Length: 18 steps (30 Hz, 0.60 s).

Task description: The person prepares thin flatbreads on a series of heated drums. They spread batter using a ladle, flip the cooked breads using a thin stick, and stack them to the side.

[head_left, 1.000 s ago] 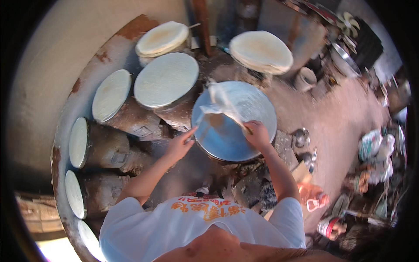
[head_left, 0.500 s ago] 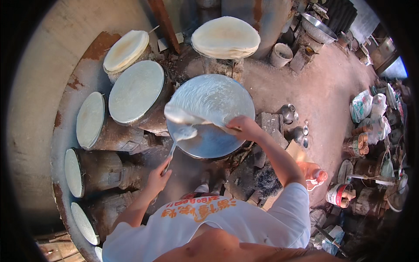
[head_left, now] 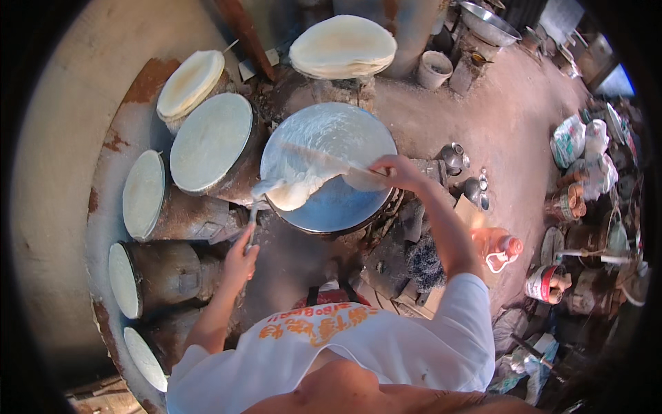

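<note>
A round flat griddle lies in front of me, its far half coated with a thin swirled layer of batter. My right hand is closed on the end of a thin spreader, blurred, reaching left across the griddle. A thick pale mass of batter lies along the spreader toward the near left rim. My left hand grips the long handle of a ladle; its blurred head is at the griddle's left rim, beside the batter.
Stacks of thin pale flatbreads stand beyond the griddle and at the far left. Several round covered drums curve along the left. To the right are metal kettles, an orange jug, a bucket and a metal basin.
The batter mass has moved nearer and spread along the spreader. My right hand has risen slightly and shifted right. My left hand has moved the ladle left to the griddle's rim.
</note>
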Tool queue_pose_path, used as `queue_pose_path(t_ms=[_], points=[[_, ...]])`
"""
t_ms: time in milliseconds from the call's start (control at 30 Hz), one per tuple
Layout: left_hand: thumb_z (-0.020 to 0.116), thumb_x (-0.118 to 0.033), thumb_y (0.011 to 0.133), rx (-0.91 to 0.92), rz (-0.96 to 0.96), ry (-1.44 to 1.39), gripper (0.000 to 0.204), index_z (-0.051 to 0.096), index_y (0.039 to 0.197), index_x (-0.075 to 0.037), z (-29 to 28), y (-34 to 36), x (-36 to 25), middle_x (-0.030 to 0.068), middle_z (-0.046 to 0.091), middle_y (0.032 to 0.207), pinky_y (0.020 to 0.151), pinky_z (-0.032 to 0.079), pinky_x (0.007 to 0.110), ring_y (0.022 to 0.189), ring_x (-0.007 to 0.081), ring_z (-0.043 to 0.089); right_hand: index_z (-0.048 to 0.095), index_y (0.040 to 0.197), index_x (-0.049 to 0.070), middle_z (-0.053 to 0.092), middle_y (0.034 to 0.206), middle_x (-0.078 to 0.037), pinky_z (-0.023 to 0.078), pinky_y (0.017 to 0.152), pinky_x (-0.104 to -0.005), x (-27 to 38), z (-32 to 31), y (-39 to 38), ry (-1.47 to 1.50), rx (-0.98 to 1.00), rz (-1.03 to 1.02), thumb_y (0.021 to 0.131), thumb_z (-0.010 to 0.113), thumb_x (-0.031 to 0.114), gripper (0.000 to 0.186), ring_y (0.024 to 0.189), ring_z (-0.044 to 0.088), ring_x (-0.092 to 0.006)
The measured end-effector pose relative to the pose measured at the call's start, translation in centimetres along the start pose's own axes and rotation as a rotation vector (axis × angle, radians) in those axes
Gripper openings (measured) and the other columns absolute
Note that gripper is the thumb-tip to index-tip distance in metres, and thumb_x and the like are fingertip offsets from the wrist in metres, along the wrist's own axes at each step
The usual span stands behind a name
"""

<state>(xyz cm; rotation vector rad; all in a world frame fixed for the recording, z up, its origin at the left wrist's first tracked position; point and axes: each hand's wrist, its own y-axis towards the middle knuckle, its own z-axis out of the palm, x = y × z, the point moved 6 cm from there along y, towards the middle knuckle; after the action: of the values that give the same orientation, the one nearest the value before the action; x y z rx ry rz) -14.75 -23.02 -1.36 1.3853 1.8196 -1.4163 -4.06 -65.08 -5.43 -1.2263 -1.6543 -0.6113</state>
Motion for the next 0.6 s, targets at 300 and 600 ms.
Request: queue_pose_path(t_ms=[300, 600], points=[[0.055, -0.012, 0.093, 0.161, 0.128, 0.077, 0.051, 0.042, 0.141, -0.023, 3.2, 0.6, -0.9, -0.0022, 0.043, 0.053, 0.034, 0.031, 0.025, 0.036, 0.0055, 0.037, 0.069, 0.103, 0.007, 0.066, 0.102, -0.01, 0.051, 0.083, -0.0343, 0.0, 3.1, -8.9, -0.109, -0.249, -0.052, 0.063, 0.064, -0.001, 0.041, 0.095, 0.062, -0.0254], [0.047, -0.016, 0.097, 0.352, 0.224, -0.31, 0.052, 0.031, 0.145, -0.025, -7.0, -1.2, -6.7, -0.0046, 0.038, 0.058, 0.034, 0.03, 0.019, 0.038, 0.0039, 0.033, 0.057, 0.121, 0.005, 0.066, 0.106, -0.008, 0.048, 0.073, -0.021, 10.4, 23.6, -11.1, 0.655, -0.672, 0.375, 0.079, 0.059, -0.002, 0.042, 0.083, 0.062, -0.0118]])
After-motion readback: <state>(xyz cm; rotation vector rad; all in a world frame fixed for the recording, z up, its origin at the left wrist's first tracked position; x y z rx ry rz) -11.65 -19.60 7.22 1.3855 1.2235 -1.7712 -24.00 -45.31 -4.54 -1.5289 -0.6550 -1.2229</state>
